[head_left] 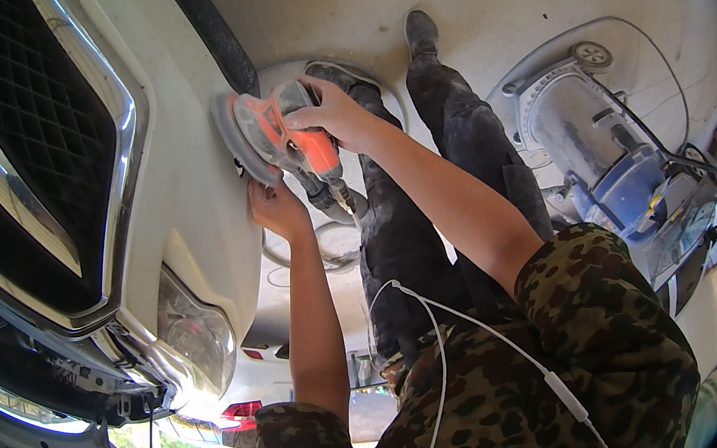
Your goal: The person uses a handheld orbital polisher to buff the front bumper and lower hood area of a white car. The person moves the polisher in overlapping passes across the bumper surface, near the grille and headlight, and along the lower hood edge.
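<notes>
A pneumatic random orbital sander, orange and black with a round grey pad, is gripped at its head by my right hand. Its pad is tilted nearly upright beside the edge of a white car bumper. My left hand is at the pad's lower rim, close to the bumper, its fingers curled and partly hidden; whether they grip the pad I cannot tell. An air fitting and a dark hose run from the sander towards my legs.
The car's chrome-edged grille and headlight are at left. A wheeled dust extractor with a blue base lies to the right on the floor, its cable looped. Hoses are coiled near my legs. A white cable hangs over my shirt.
</notes>
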Motion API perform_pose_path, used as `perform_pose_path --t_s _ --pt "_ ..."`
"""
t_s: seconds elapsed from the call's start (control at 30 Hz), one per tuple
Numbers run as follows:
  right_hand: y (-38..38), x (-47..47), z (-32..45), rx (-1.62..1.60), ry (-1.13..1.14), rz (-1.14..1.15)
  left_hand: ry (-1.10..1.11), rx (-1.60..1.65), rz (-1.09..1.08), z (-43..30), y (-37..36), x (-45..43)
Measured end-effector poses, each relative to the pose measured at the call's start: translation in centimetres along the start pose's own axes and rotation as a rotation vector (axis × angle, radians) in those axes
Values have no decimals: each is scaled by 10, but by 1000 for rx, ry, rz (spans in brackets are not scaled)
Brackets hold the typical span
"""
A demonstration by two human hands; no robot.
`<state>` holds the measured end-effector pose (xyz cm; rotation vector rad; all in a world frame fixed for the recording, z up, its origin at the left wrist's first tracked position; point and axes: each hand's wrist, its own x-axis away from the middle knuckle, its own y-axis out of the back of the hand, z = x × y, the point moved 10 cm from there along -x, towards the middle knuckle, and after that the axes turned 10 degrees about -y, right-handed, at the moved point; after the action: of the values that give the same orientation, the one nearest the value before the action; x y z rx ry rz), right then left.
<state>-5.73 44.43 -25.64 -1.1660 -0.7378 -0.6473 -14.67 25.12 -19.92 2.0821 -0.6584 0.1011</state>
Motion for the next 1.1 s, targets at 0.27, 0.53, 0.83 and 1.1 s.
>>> perform_pose_path --t_s 0.27,0.53,0.83,1.1 --pt "-21 -8 41 -74 75 25 275 469 229 47 -33 62" --pt "-26 13 20 -91 -114 -37 359 578 300 4 -2 118" --pt "-32 -8 63 -148 -158 -67 451 296 293 -52 11 81" --pt "-34 -2 57 -200 -285 -58 510 181 285 -74 28 89"
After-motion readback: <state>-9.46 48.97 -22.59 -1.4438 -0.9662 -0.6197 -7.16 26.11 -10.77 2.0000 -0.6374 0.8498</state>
